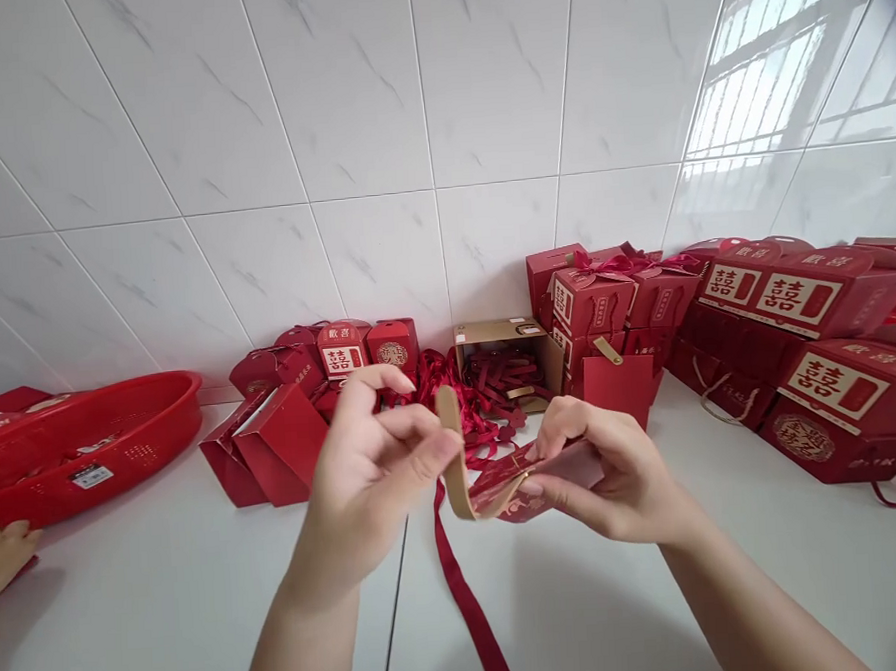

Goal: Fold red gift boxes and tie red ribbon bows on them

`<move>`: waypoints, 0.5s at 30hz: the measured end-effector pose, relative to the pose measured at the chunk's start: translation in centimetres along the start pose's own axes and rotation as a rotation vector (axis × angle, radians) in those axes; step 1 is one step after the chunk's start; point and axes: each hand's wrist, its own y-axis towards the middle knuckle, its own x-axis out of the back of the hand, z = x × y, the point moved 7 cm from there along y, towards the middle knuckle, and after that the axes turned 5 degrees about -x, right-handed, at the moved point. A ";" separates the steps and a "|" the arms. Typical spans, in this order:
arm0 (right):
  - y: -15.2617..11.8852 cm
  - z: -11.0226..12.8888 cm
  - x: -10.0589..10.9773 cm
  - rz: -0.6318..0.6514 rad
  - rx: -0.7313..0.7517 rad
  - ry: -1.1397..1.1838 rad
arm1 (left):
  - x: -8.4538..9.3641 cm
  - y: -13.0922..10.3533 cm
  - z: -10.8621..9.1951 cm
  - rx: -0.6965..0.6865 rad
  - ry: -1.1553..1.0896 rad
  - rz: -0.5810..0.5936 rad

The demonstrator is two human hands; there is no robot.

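My left hand (376,474) pinches the upper end of a tan strap (457,480) between thumb and finger, its other fingers curled loosely. The strap bends in a U toward a small red printed gift box (521,512), partly hidden behind it and the fingers. My right hand (609,467) grips that box, with thumb and fingers near where the strap meets it. Below and behind the strap, a dark red ribbon (461,575) runs down the white table toward me.
Behind my hands stands a cardboard box (493,330) of red straps, beside heaped red ribbons (439,371). Red gift boxes (813,286) are stacked at right, with more red boxes (288,439) at left. A red plastic basket (153,431) and another person's hand (5,554) are far left.
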 end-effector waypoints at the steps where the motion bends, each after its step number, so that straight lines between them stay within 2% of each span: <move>1: 0.0 0.3 -0.1 0.004 0.024 -0.004 | -0.6 -0.1 0.4 0.046 0.009 0.040; 3: 0.0 0.9 -0.2 0.003 0.070 -0.021 | -1.5 -0.1 0.8 0.068 0.085 0.118; 6: 0.0 1.2 0.0 -0.009 0.100 -0.053 | -2.2 0.1 1.0 0.013 0.192 0.225; 9: 0.1 1.1 0.3 -0.025 0.089 -0.079 | -2.3 0.2 1.3 -0.003 0.208 0.274; 13: 0.0 0.8 0.6 -0.052 0.072 -0.096 | -2.3 0.3 1.1 -0.075 0.270 0.205; 15: 0.0 0.7 0.8 -0.063 0.062 -0.101 | -2.3 0.3 1.3 -0.059 0.265 0.166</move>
